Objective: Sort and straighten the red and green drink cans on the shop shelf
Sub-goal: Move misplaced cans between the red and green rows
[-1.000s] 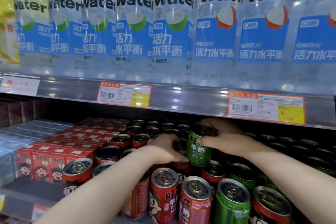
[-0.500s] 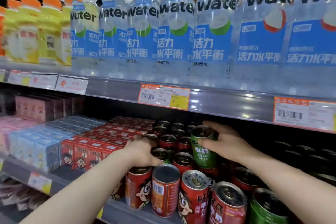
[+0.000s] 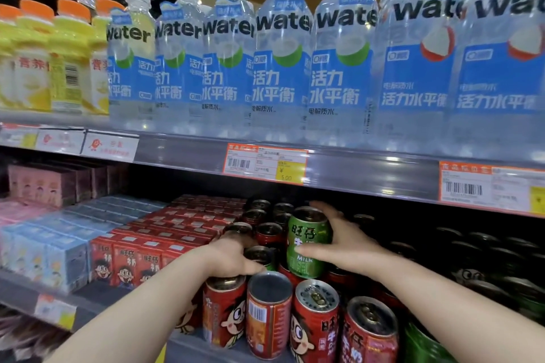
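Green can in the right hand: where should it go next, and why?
Probably carry it rightward and set it upright among its own colour. The right hand grips the green can raised above the red cans, where it does not belong, and another green can stands at the shelf's front right.

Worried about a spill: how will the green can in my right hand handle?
The green can looks rigid, so the right hand can probably grip it firmly. Its glossy round side may slip, and it would likely roll if laid down.
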Available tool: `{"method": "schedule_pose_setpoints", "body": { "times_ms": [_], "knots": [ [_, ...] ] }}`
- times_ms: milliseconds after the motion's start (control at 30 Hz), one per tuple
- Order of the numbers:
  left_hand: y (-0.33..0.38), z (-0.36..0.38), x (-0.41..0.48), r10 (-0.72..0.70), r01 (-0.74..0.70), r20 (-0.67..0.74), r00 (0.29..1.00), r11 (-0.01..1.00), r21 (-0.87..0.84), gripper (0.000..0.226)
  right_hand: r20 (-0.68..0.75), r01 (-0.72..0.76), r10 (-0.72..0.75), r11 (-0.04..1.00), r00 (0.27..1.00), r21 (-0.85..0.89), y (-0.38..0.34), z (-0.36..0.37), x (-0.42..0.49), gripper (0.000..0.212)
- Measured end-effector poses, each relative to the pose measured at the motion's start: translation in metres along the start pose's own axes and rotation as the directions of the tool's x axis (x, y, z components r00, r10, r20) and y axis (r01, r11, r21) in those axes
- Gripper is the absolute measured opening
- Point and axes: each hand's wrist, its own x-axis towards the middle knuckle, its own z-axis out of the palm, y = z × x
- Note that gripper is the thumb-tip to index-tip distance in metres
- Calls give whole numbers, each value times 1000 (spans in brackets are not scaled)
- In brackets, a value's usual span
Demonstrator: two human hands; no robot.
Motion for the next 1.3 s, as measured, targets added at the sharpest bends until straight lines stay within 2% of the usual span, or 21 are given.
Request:
{"method": "schedule_pose_setpoints", "body": {
  "times_ms": [167,233,300,367,467,733,833,1033,1300],
  "knots": [
    [0,1,-6,22,-41,-116,993,985,-170,76,-80,-18,18,1000,997,4,-6,5,-5,92],
    [2,-1,-11,51,-118,-215,975,942,-314,61,-127,-24,19,999,992,-37,-10,5,-8,96],
    [8,-7,-19,49,-216,-357,933,869,-444,43,-180,-36,22,997,983,-72,-15,2,-14,99],
    [17,-16,-27,23,-313,-491,871,795,-519,40,-219,-37,18,996,976,-82,-20,-4,-21,96],
    [32,-26,-40,8,-390,-579,815,748,-538,41,-273,-37,15,996,962,-76,-24,-14,-37,85],
    [87,-5,-71,244,-517,-516,821,702,-490,51,-389,-81,56,996,919,-47,-13,-36,-88,85],
    [106,5,-84,319,-567,-516,795,693,-446,44,-416,-107,61,990,907,-87,-8,-45,-106,89],
    [134,15,-110,326,-589,-544,773,687,-426,40,-425,-102,65,993,903,-65,9,-57,-142,89],
    [233,64,-138,407,-625,-487,773,622,-471,34,-478,-175,115,981,871,-83,66,-129,-224,88]
  ]
}}
